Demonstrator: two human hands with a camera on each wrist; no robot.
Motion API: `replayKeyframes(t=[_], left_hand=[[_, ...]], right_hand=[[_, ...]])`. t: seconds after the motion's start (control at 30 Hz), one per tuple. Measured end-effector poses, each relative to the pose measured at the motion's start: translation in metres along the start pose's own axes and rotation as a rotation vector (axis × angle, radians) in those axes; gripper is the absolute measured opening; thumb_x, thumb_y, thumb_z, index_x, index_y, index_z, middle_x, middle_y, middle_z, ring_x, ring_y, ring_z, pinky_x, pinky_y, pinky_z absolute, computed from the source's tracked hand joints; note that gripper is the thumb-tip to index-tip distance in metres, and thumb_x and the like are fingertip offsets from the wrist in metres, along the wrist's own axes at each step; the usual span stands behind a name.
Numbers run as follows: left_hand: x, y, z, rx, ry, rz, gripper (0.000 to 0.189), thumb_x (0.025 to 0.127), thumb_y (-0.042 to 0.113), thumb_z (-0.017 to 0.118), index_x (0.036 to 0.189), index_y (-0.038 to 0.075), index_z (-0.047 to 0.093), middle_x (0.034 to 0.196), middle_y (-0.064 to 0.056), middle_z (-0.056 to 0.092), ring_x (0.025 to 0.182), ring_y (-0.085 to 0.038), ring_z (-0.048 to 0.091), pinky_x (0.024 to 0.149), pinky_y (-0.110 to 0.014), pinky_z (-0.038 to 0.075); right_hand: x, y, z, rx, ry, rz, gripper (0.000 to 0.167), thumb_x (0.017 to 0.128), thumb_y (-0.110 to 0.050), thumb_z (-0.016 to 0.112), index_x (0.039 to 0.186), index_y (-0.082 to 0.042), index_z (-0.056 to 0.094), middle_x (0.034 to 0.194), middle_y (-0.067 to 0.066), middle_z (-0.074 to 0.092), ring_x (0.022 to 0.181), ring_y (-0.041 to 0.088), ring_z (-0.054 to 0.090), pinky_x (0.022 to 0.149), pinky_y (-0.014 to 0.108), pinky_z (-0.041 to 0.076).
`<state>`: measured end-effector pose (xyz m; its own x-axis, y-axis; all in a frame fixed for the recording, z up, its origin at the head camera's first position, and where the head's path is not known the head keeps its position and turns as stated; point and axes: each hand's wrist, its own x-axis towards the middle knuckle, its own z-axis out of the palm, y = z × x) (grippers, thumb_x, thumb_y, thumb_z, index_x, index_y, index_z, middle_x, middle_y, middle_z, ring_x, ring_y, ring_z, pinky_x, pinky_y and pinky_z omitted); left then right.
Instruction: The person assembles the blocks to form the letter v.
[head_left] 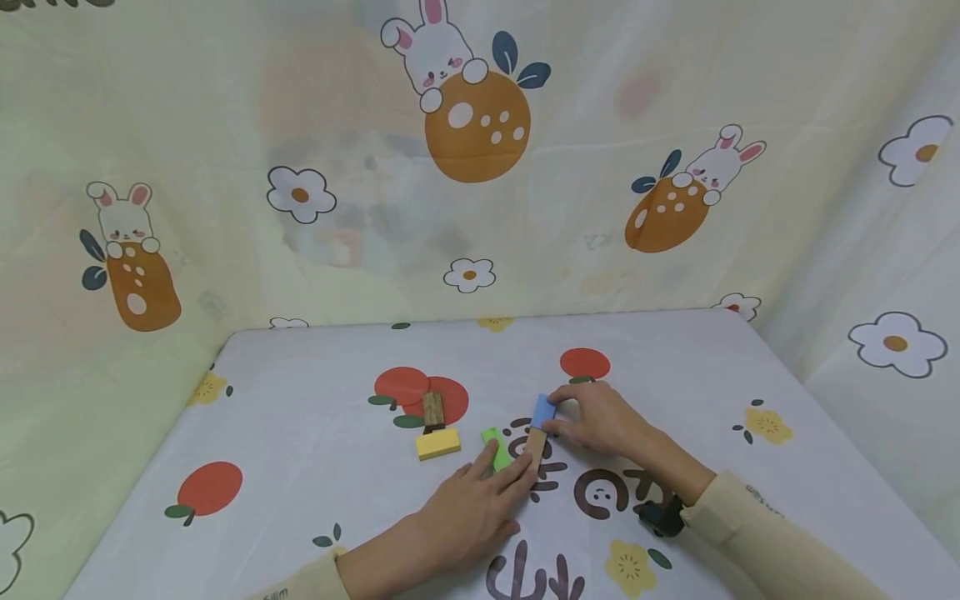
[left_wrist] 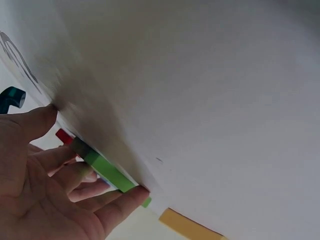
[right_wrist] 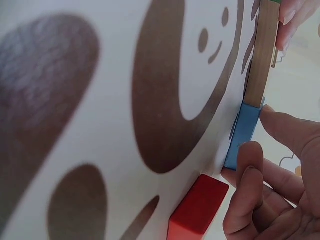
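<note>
Between thumb and fingers, my right hand [head_left: 603,419] pinches a blue block [head_left: 543,411]. One end of that block meets the end of a light wooden block [head_left: 535,446], and the two form a line on the table. My left hand [head_left: 472,504] reaches in from the front with its fingers extended. Its fingertips rest on the wooden block and beside a green block [head_left: 495,448], touching it. In the right wrist view, a red block [right_wrist: 200,207] lies near the blue block [right_wrist: 243,132]; my right hand hides it in the head view.
A yellow block [head_left: 438,444] lies left of the green one. Just behind it is a brown wood-grained block [head_left: 433,411]. A printed cloth [head_left: 300,475] covers the table, and a patterned curtain [head_left: 360,275] hangs along the back and sides.
</note>
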<state>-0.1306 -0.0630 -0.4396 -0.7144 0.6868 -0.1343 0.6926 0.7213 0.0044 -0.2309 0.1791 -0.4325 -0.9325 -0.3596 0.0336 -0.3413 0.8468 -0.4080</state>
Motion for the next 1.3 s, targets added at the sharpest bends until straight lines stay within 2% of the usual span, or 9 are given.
replayKeyframes(t=[0.77,1.03,1.3], left_hand=[[0.0017,0.0003,-0.0015,-0.011,-0.027,-0.018,0.074,0.103,0.050,0.063,0.168,0.031,0.032,0.176,0.010,0.029,0.160,-0.039,0.036,0.110,-0.049,0.057],[0.0007,0.0002,0.0008,-0.017,-0.013,-0.016,0.073,0.104,0.049,0.063,0.167,0.030,0.033,0.176,0.010,0.030,0.160,-0.039,0.036,0.109,-0.049,0.057],[0.0017,0.0002,0.0018,-0.016,-0.011,-0.007,0.072,0.104,0.049,0.063,0.167,0.030,0.033,0.176,0.009,0.030,0.160,-0.039,0.036,0.109,-0.048,0.057]], right_hand=[[0.0012,0.0000,0.0026,-0.003,-0.017,0.033,0.046,0.090,-0.034,0.085,0.128,-0.010,0.076,0.131,0.015,0.076,0.124,0.035,0.070,0.108,0.055,0.056],[0.0006,-0.0011,0.0033,-0.012,-0.016,0.047,0.047,0.089,-0.034,0.085,0.129,-0.010,0.075,0.132,0.015,0.075,0.125,0.035,0.070,0.108,0.056,0.056],[-0.0047,-0.0015,0.0013,-0.037,0.007,0.014,0.050,0.092,-0.037,0.082,0.134,-0.011,0.073,0.141,0.015,0.071,0.130,0.038,0.068,0.108,0.058,0.056]])
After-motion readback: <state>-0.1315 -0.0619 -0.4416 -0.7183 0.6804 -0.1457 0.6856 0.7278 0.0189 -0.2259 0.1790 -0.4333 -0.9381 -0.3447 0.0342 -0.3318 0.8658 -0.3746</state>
